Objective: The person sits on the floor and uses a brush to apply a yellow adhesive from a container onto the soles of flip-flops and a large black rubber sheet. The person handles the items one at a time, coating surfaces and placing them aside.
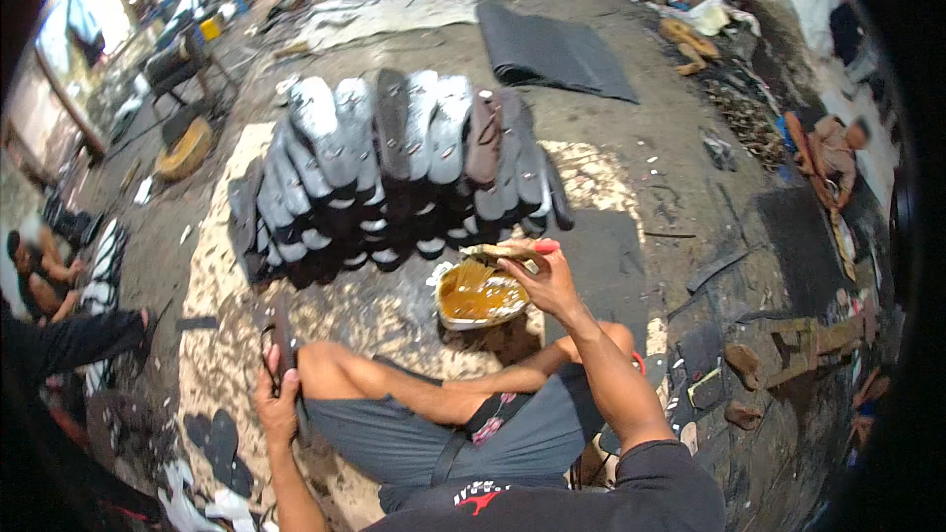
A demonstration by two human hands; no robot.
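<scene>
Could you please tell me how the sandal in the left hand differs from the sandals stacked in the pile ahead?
The sandal in the left hand is single, held on edge against the knee; the pile holds many sandals leaning in overlapping rows on the ground. The held sandal looks dark all over; the pile's show pale grey faces. Both are flat and strapped. The right hand holds a brush over the glue bowl.

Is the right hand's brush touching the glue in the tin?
Cannot tell. In the head view the right hand holds the brush over the tin's far rim; whether its tip meets the glue is unclear.
</scene>
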